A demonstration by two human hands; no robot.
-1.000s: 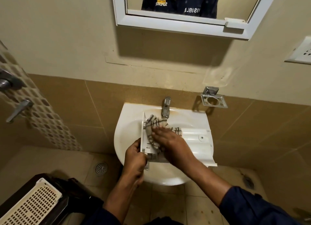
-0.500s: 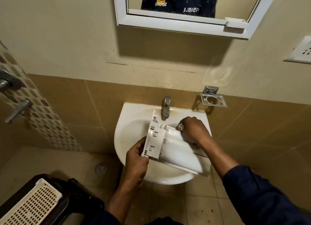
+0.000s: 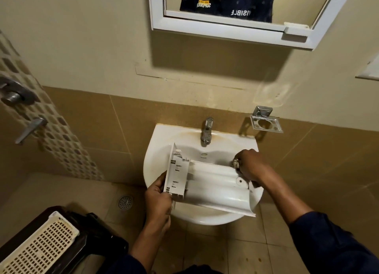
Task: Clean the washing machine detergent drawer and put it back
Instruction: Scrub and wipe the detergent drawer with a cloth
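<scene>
Since the frame a second ago, the cloth point(image 3: 235, 163) has come off the drawer's left end and is bunched in the right hand point(image 3: 251, 168), which now sits at the drawer's right end. The detergent drawer point(image 3: 215, 189) has swung to lie crosswise over the sink point(image 3: 160, 150).

Drawer: white, held above the basin, long axis left to right, curved surfaces up, near edge overhanging the sink's front rim. Flat panel with clips at its left end stands on edge.

Left hand point(image 3: 158, 200): grasps the lower corner of that panel, fingers wrapped behind it, thumb on the near side.

Right hand: clenched on the cloth, knuckles up, pressed against the drawer's far right corner. Only a small striped wad of cloth shows.

Tap point(image 3: 206, 130) is behind the drawer, at the middle of the sink's back rim. Chrome holder point(image 3: 266, 124) sits on the wall to the right. Floor drain point(image 3: 125, 202) lies left of the sink; a cream perforated basket point(image 3: 41, 251) is at lower left.
</scene>
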